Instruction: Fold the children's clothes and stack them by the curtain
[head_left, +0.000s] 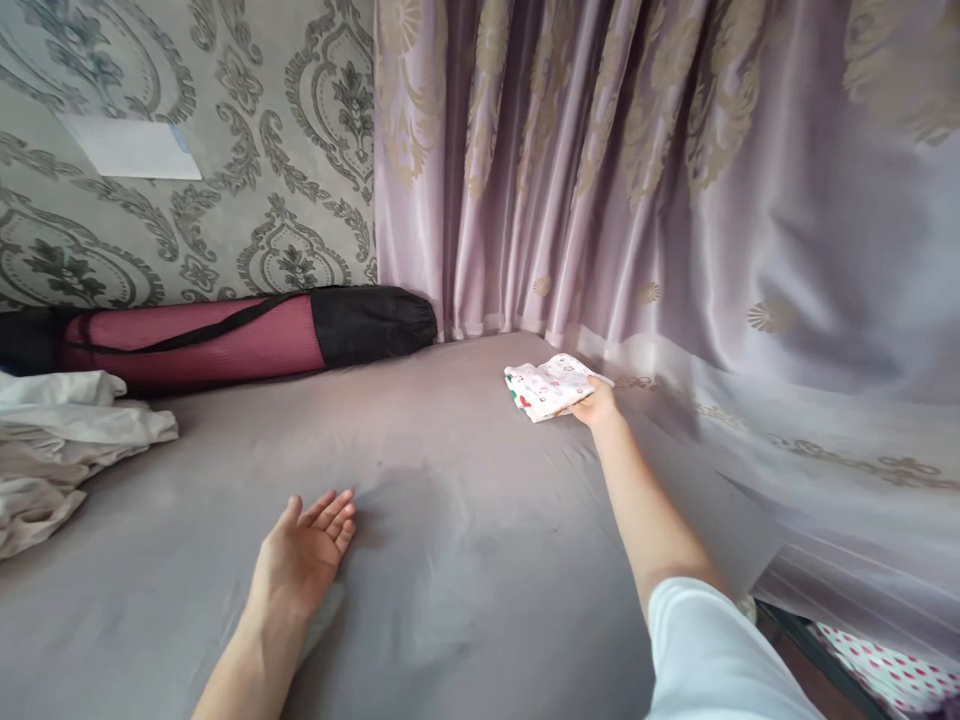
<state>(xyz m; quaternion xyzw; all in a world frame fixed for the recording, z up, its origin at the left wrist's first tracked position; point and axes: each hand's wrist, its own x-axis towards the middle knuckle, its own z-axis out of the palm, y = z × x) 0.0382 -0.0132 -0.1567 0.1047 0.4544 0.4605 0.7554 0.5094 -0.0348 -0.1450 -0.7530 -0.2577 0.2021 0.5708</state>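
Your right hand [596, 405] pinches small folded white printed cloth [550, 386] at far bed corner, beside lilac curtain [675, 200]. Your left hand [300, 560] rests palm-up, fingers spread, on grey bedsheet [465, 500].

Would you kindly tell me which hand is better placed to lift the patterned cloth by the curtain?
The right. The right hand holds the cloth at its near edge, arm stretched out to it. The left hand lies open on the sheet, far short of the cloth.
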